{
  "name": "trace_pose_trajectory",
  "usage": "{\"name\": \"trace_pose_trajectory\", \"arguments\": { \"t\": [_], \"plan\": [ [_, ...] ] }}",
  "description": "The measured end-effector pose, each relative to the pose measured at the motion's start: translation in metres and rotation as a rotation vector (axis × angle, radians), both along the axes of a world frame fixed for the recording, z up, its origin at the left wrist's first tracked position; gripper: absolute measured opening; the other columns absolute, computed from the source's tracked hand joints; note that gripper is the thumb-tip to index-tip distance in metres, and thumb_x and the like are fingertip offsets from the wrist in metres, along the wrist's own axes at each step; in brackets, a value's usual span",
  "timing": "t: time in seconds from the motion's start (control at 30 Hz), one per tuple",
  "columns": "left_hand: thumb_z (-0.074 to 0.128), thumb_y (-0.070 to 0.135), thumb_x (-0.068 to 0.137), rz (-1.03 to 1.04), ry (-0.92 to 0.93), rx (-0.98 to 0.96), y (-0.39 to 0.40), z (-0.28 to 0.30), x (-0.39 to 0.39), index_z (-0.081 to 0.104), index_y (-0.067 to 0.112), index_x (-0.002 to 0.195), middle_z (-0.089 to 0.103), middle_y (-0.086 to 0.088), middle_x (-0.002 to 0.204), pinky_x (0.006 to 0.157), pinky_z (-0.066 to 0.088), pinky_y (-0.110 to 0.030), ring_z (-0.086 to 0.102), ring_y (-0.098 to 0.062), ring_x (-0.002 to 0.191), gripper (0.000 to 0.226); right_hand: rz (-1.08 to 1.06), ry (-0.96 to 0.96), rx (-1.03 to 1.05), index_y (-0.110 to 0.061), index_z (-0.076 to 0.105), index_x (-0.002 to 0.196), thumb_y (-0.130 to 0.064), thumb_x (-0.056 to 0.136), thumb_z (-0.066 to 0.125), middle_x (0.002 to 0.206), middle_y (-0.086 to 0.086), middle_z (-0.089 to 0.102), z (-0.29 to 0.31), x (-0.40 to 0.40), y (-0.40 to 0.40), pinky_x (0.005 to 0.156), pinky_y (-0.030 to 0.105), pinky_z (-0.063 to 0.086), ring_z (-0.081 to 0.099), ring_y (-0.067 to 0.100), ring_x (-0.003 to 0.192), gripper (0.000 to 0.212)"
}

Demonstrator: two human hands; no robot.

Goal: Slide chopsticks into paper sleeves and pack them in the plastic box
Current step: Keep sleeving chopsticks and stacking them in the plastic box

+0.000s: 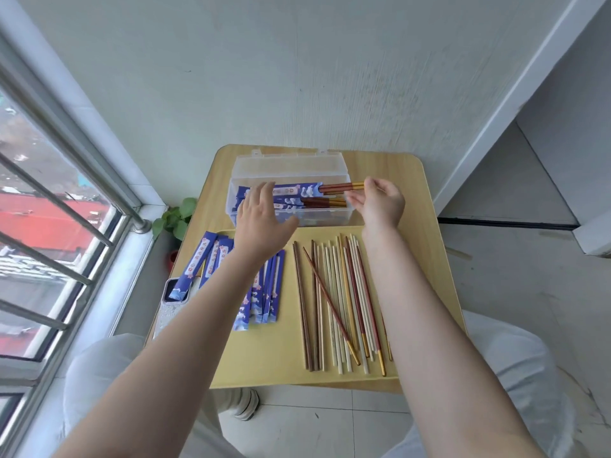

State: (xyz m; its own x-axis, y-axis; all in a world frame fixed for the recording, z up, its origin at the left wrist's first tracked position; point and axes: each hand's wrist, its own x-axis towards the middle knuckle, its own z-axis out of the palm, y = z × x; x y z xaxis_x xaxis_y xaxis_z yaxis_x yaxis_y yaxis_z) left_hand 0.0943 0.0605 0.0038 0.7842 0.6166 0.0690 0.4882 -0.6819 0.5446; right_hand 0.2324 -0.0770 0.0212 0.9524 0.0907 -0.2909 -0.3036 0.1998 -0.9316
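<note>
A clear plastic box [330, 220] stands open at the back of the table. A blue paper sleeve with a red-and-gold chopstick pair [334, 187] in it hangs over the box, its gold end past the right wall. My right hand [380, 203] pinches that gold end. My left hand [261, 219] hovers over the box's left part, fingers straight and spread, hiding the sleeve's left end. Another sleeved pair [317, 203] lies inside the box. Empty blue sleeves [267, 299] lie on the yellow tray [264, 358], partly under my left forearm. Loose chopsticks [337, 299] are spread on its right half.
A phone [172, 304] lies at the table's left edge with one sleeve resting on it. A small green plant [175, 218] stands on the floor beside the table. A barred window runs along the left, and a wall is close behind the box.
</note>
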Motion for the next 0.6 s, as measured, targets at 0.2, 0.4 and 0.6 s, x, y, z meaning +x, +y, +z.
{"name": "trace_pose_trajectory", "arguments": {
  "t": [0.2, 0.4, 0.6],
  "plan": [
    [0.054, 0.045, 0.094, -0.034, 0.186, 0.065, 0.024, -0.019, 0.011, 0.019, 0.023, 0.159, 0.015, -0.006, 0.166, 0.125, 0.009, -0.047, 0.006, -0.026, 0.154, 0.077, 0.162, -0.023, -0.219, -0.006, 0.061, 0.112, -0.010, 0.100, 0.057, 0.091, 0.010, 0.070, -0.016, 0.007, 0.031, 0.059, 0.027, 0.059, 0.073, 0.018, 0.061, 0.013],
    [0.050, 0.053, 0.094, -0.104, 0.394, 0.233, 0.028, -0.029, 0.013, 0.026, 0.025, 0.156, 0.035, -0.007, 0.157, 0.121, 0.017, -0.049, 0.026, -0.029, 0.146, 0.073, 0.267, -0.293, -0.699, -0.015, 0.068, 0.122, -0.015, 0.097, 0.051, 0.115, 0.001, 0.071, -0.022, 0.013, 0.026, 0.077, 0.032, 0.060, 0.072, 0.018, 0.084, 0.030],
    [0.050, 0.051, 0.092, 0.046, 0.279, 0.292, 0.019, -0.028, 0.013, 0.045, 0.020, 0.142, 0.043, -0.012, 0.143, 0.114, 0.025, -0.045, 0.037, -0.031, 0.134, 0.058, 0.554, -0.543, -0.886, -0.013, 0.074, 0.112, -0.015, 0.097, 0.047, 0.114, 0.001, 0.072, -0.024, 0.004, 0.020, 0.082, 0.023, 0.046, 0.064, 0.018, 0.104, 0.031]
  ]
}}
